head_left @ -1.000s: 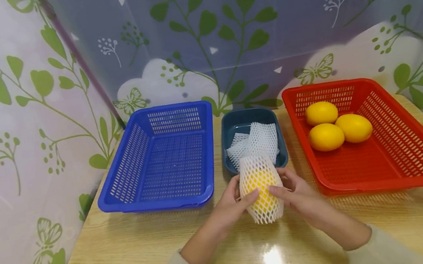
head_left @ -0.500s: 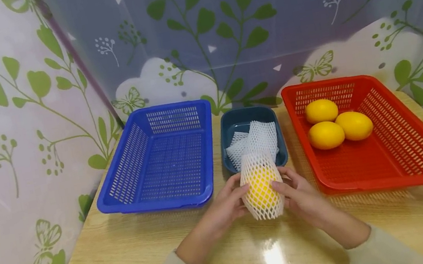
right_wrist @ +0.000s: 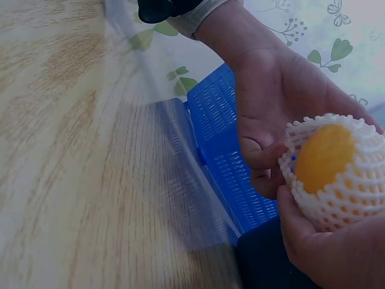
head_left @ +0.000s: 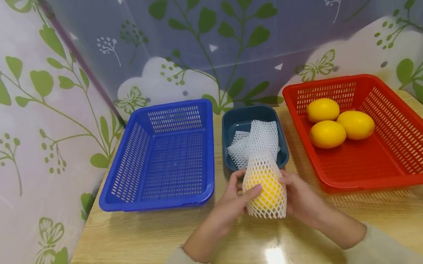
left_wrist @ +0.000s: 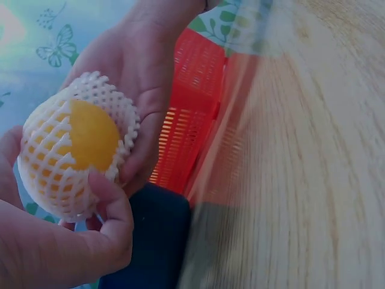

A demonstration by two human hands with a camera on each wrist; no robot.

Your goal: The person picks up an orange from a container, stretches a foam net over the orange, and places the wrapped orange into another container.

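Observation:
Low over the table, just in front of the small dark teal bin point(head_left: 228, 122), both hands hold a yellow oval fruit point(head_left: 267, 190) inside a white foam net sleeve point(head_left: 267, 212). My left hand point(head_left: 230, 210) grips it from the left, its thumb lying across the front. From the right, my right hand point(head_left: 303, 203) grips the sleeve, its thumb at the side. At the sleeve's near end the bare end of the fruit point(left_wrist: 95, 135) shows in the left wrist view. The right wrist view shows this uncovered end of the fruit point(right_wrist: 325, 158) too.
White foam nets point(head_left: 263, 135) lie in the teal bin. A blue basket point(head_left: 160, 203) with nothing in it stands left. Three yellow fruits point(head_left: 327, 134) sit at the left side of the red basket point(head_left: 394, 181) on the right. A patterned curtain point(head_left: 186, 80) rises behind.
The wrapped fruit has shifted slightly right and tilted. My right thumb has moved from the front of the sleeve to its right side. The sleeve's far end looks narrower. Baskets and loose fruits stay put.

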